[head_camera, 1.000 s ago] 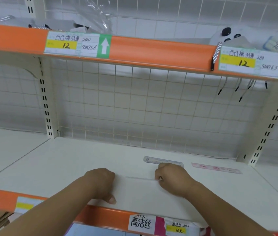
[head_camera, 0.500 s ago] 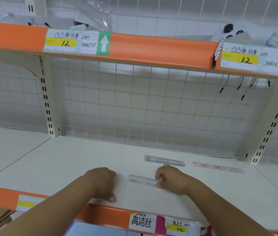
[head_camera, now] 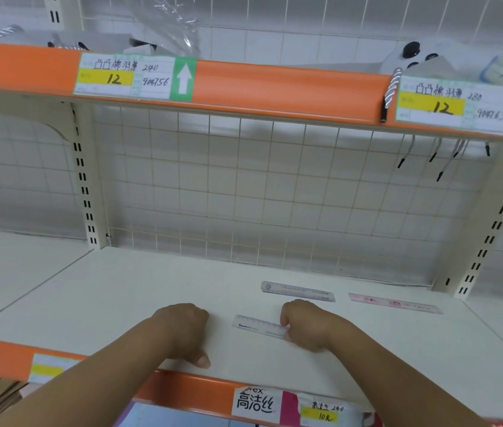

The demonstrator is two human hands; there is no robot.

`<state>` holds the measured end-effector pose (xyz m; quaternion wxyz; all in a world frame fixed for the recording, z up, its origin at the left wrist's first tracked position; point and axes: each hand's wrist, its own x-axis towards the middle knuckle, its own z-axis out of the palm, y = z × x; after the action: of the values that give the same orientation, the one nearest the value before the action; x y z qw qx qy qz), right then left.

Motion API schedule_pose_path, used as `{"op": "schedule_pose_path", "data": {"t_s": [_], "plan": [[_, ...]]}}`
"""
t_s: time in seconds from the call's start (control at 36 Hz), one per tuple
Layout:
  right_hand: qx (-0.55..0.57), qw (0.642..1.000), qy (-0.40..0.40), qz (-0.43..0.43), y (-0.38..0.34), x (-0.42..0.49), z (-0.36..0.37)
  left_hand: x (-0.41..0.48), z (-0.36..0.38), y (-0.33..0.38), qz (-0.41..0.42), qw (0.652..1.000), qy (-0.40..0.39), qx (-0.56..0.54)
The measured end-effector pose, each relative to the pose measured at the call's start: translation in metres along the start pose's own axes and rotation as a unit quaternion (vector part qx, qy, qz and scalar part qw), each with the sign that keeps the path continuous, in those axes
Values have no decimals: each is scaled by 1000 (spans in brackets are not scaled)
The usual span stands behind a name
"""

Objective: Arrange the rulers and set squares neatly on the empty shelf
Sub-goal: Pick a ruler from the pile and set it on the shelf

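Upper left tag (head_camera: pixel 134 76): 12, 240, 904756. Upper right tag (head_camera: pixel 453 103): 12, 280. Lower edge label (head_camera: pixel 256 403): 高洁丝.

I see a white shelf (head_camera: pixel 151 288) backed by a wire grid (head_camera: pixel 244 195), with a tiled wall (head_camera: pixel 13 180) behind it. Cream slotted uprights (head_camera: pixel 85 186) stand at both sides. Above runs an orange rail (head_camera: pixel 275 87) carrying handwritten price labels (head_camera: pixel 127 77). The light is even.

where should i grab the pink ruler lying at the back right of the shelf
Pinch the pink ruler across its narrow width near the middle, coming from above and the front. It lies flat on the shelf, long side facing you, so a fingertip probably has to lift the near long edge first.
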<state>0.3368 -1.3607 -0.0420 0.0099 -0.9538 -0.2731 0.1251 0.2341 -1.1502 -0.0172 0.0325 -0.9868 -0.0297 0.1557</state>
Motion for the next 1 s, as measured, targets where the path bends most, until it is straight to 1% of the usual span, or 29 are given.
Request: {"op": "schedule_pose_path", "data": {"t_s": [0.19,0.44,0.64,0.75,0.89,1.0], "plan": [[17,1000,9,-15,1,-1,-1,0,0,0,-2,1000,1,9],[68,994,40,-74,8,-2,13,0,0,1,1,1000,3,4],[81,994,44,-63,18,10,15,1,-1,1,-2,1000,0,3],[125,986,102,-46,30,20,6,1,0,1,-6,1000,-1,6],[52,986,158,-19,48,33,-8,0,-2,2,-9,1000,-9,2],[20,984,178,-5,56,43,-13,-1,-3,3,-14,1000,-11,0]]}}
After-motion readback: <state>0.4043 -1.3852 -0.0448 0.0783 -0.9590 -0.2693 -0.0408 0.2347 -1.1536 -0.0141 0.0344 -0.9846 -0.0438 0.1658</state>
